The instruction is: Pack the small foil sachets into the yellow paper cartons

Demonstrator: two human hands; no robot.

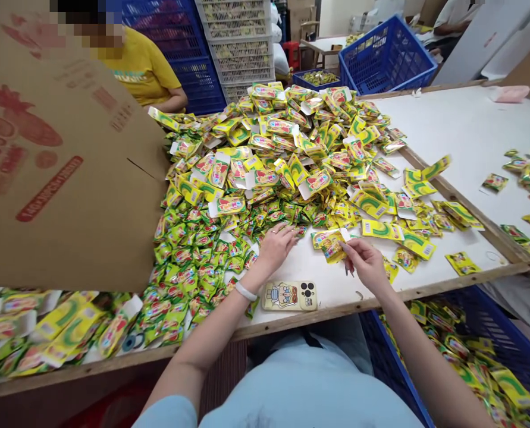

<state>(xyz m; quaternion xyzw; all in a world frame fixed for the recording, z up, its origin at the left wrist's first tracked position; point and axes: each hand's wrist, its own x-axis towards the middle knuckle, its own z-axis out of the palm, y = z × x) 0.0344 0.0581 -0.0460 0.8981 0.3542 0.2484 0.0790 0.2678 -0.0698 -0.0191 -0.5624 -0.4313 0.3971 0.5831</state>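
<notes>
My left hand (277,246) lies at the edge of the heap of small green candy packets (202,261), fingers stretched over the nearest ones, with no packet visibly gripped. The fingertips of my right hand (366,263) pinch a small yellow candy packet (335,251) above the white tabletop (291,267). Directly behind that packet is a small yellow-and-red box with a raised white flap; I cannot tell whether my fingers also touch it. Beyond both hands rises a pile of small yellow candy boxes (269,142), many with white end flaps sticking out.
A phone (290,296) lies by the table's wooden front edge. A large cardboard carton (68,178) stands on the left. A blue crate (505,356) of filled boxes is below right; another blue crate (380,59) tilts behind. A person in a yellow shirt (151,68) sits across.
</notes>
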